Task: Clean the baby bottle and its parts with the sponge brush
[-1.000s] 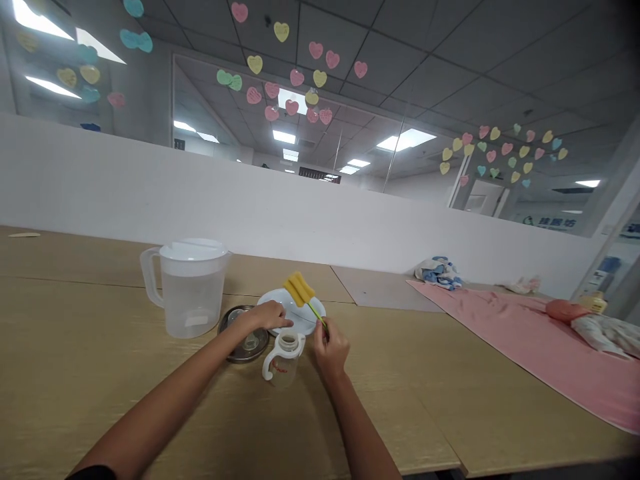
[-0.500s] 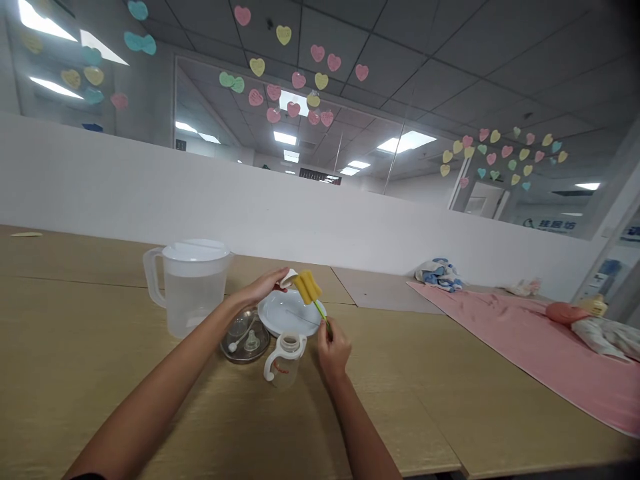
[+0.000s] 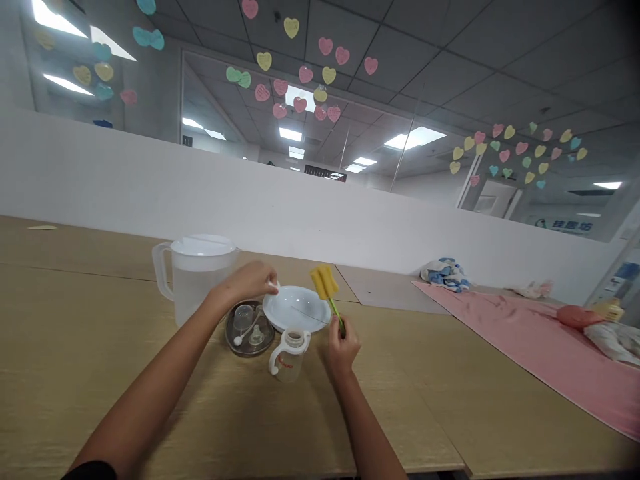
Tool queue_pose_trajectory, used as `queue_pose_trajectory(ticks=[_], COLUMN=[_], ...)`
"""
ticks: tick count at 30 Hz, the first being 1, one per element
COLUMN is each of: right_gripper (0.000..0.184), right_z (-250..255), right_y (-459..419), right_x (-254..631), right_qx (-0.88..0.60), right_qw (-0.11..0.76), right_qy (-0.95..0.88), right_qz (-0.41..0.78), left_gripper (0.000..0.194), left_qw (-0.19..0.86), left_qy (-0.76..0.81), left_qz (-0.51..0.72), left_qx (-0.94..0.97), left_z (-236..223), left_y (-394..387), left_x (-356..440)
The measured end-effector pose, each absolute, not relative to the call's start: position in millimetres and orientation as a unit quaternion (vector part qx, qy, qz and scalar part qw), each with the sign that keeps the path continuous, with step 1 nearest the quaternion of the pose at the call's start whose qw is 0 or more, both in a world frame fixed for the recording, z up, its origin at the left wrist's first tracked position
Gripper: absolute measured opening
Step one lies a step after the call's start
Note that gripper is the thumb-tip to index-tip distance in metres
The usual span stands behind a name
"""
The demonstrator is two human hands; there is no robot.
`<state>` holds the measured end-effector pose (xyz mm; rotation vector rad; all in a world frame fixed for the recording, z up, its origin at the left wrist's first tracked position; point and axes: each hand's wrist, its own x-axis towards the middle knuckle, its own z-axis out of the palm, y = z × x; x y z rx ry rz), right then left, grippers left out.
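My left hand (image 3: 255,279) is closed on a small white bottle ring (image 3: 273,287), mostly hidden by the fingers, over the left rim of the white bowl (image 3: 285,320). My right hand (image 3: 344,343) grips the green handle of a bottle brush (image 3: 325,283), its yellow sponge head pointing up, at the bowl's right side. In front of the bowl a clear baby bottle (image 3: 289,360) with white handles stands upright and uncapped. Left of it, a round metal tray (image 3: 245,352) holds a clear dome cap (image 3: 243,317), a silicone nipple (image 3: 257,335) and a straw with a white weighted end (image 3: 239,340).
A lidded translucent pitcher (image 3: 197,280) stands behind my left forearm. To the right, a pink cloth (image 3: 515,340) covers part of the wooden table (image 3: 200,427), with a blue-and-white cloth bundle (image 3: 445,274) at its far corner. A white wall (image 3: 300,213) runs behind.
My left hand has moved left and turned palm down with the white ring, away from the sponge. My right hand has drawn the brush slightly right, and the two hands are farther apart.
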<state>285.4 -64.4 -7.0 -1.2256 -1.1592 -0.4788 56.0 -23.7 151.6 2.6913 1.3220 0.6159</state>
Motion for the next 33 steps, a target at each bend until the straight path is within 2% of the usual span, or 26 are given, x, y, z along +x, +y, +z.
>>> queue_pose_trajectory(ticks=[2, 5, 11, 17, 19, 27, 29, 33], right_gripper=[0.032, 0.031, 0.029, 0.028, 0.028, 0.027, 0.028, 0.027], right_z=[-7.6, -10.1, -10.6, -8.4, -8.9, -8.5, -7.7, -6.9], right_y=[-63.9, -63.1, -62.7, -64.0, -63.9, -64.7, -65.1, -65.5], right_x=[286.2, 286.4, 286.5, 286.0, 285.6, 284.4, 284.0, 283.3], right_qx=[-0.542, -0.544, -0.542, -0.533, -0.529, -0.53, -0.53, -0.532], right_qw=[0.638, 0.625, 0.614, 0.599, 0.595, 0.587, 0.586, 0.587], right_qy=[-0.508, -0.521, -0.529, -0.548, -0.555, -0.563, -0.564, -0.563], right_qz=[-0.202, -0.203, -0.22, -0.238, -0.241, -0.241, -0.24, -0.234], left_gripper=[0.014, 0.016, 0.055, 0.079, 0.076, 0.036, 0.037, 0.055], left_qw=[0.101, 0.134, 0.094, 0.141, 0.15, 0.148, 0.136, 0.085], left_qy=[0.433, 0.444, 0.484, 0.509, 0.53, 0.549, 0.55, 0.534], left_qz=[0.113, 0.021, -0.06, -0.086, -0.095, -0.088, -0.08, -0.025], left_qx=[0.889, 0.886, 0.868, 0.845, 0.829, 0.818, 0.82, 0.841], left_z=[153.7, 152.1, 141.9, 130.0, 125.9, 115.8, 116.1, 126.6], left_y=[-28.9, -30.2, -19.5, -7.3, -5.7, -11.8, -12.7, -22.0], left_x=[50.4, 50.3, 60.3, 61.8, 64.4, 77.3, 78.3, 76.7])
